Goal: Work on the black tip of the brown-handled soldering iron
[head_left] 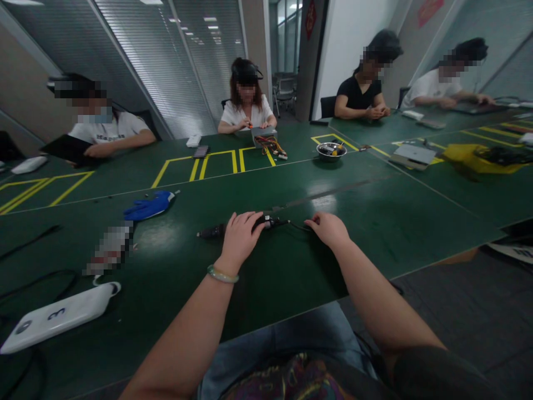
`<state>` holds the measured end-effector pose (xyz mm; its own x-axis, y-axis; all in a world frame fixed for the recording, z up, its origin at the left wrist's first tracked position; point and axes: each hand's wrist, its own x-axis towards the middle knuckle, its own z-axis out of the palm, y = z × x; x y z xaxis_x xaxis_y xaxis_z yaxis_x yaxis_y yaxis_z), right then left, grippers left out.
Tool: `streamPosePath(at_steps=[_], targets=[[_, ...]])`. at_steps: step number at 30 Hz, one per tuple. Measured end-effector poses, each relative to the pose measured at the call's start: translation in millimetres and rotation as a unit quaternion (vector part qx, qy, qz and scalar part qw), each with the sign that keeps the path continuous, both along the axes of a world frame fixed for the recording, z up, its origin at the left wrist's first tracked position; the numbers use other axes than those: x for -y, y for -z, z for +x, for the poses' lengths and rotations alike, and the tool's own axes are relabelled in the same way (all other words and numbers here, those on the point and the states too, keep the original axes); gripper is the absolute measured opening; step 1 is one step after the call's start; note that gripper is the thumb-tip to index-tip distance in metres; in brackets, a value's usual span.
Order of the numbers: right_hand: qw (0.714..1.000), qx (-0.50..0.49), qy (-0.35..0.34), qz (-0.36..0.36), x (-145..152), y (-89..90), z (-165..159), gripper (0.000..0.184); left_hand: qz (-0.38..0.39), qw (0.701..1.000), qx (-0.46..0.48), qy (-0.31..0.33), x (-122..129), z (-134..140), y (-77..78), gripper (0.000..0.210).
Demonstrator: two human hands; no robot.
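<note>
A black electric screwdriver lies on the green table in front of me, its bit end pointing left. My left hand, with a pale bangle at the wrist, rests over the tool's body with fingers curled around it. From the right end of the screwdriver runs a thin black cord. My right hand pinches that cord between thumb and fingers, a short way from the tool. The undersides of the left fingers are hidden.
Left of me lie a blue glove, a blurred flat item and a white power bank marked 3. A metal bowl of small parts stands beyond my hands. Several people sit across the table; a yellow bag lies right.
</note>
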<state>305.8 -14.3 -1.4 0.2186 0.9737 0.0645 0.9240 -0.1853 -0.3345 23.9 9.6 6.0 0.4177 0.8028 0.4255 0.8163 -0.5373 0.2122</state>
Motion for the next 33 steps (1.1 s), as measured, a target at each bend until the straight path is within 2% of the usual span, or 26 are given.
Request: streamPosePath(at_steps=[4,7,9,11,13,15,17,19,21,23,27,33], targets=[[0.999,-0.036,-0.013,-0.016,1.7,-4.3,1.8,0.03,-0.018,0.999,-0.045,-0.021,-9.8,-5.6,12.3,0.06],[0.998,-0.042,-0.023,-0.032,2.2,-6.0,2.2,0.023,-0.034,0.998,-0.056,-0.025,-12.4,-7.8,13.4,0.064],[0.998,-0.054,-0.009,-0.011,1.1,-4.8,2.3,0.021,-0.05,0.997,-0.058,-0.017,-12.9,-9.5,10.4,0.063],[0.992,-0.121,0.025,0.032,-1.1,-2.4,4.1,0.021,-0.062,0.997,-0.056,-0.005,-13.4,-11.5,6.6,0.061],[0.965,-0.241,0.061,0.086,-4.2,0.1,8.3,0.023,-0.07,0.996,-0.048,0.012,-13.9,-13.7,3.6,0.06],[0.918,-0.357,0.081,0.152,-7.8,2.1,14.2,0.029,-0.076,0.996,-0.035,0.024,-13.7,-15.4,2.0,0.062],[0.878,-0.421,0.082,0.213,-11.4,3.3,19.7,0.039,-0.076,0.997,-0.021,0.025,-12.5,-16.2,1.1,0.065],[0.855,-0.452,0.074,0.243,-14.4,3.7,23.8,0.046,-0.076,0.997,-0.008,0.024,-10.5,-16.3,-0.1,0.065],[0.847,-0.478,0.058,0.225,-15.7,3.4,26.5,0.049,-0.077,0.997,0.004,0.026,-8.2,-16.1,-2.7,0.06],[0.846,-0.502,0.035,0.175,-15.1,2.8,28.5,0.05,-0.081,0.996,0.022,0.03,-5.8,-16.4,-6.7,0.055],[0.858,-0.508,0.001,0.076,-10.5,2.1,31.2,0.051,-0.112,0.992,0.045,0.042,0.3,-18.1,-16.5,0.048],[0.874,-0.482,-0.052,0.025,-10.1,6.0,31.7,0.048,-0.178,0.976,-0.015,0.124,9.9,-15.5,-22.8,0.042]])
